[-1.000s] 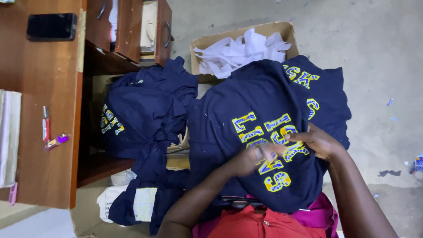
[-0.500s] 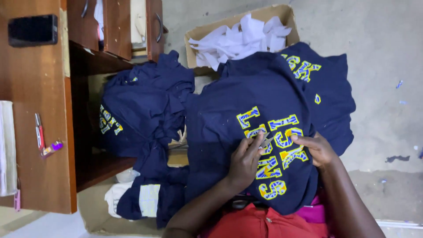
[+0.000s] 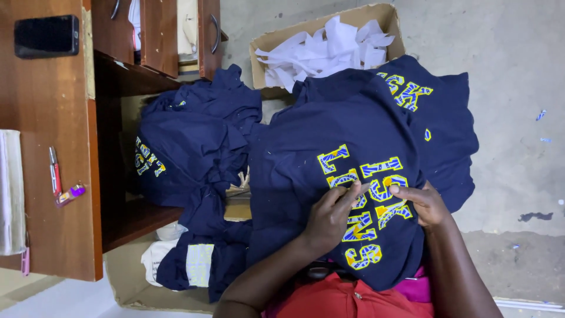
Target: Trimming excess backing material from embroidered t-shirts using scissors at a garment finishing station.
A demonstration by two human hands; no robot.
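Working the yellow-and-blue lettering [image 3: 366,206] on the navy shirt [image 3: 329,159] spread over the lap: left hand [image 3: 326,218] pinching at a letter's edge, right hand [image 3: 425,203] pressing cloth beside it. Calling next, probably, for careful peeling. Beyond the shirt, more navy garments [image 3: 188,141], then a cardboard box of white paper scraps [image 3: 329,50].

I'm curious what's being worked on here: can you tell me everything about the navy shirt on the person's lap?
The navy shirt is dark blue soft cloth, spread over the person's lap, printed side up. Yellow and blue patterned letters run across it. The left hand and the right hand both rest on the lettering, fingertips pinching at it. Another navy shirt lies under it.
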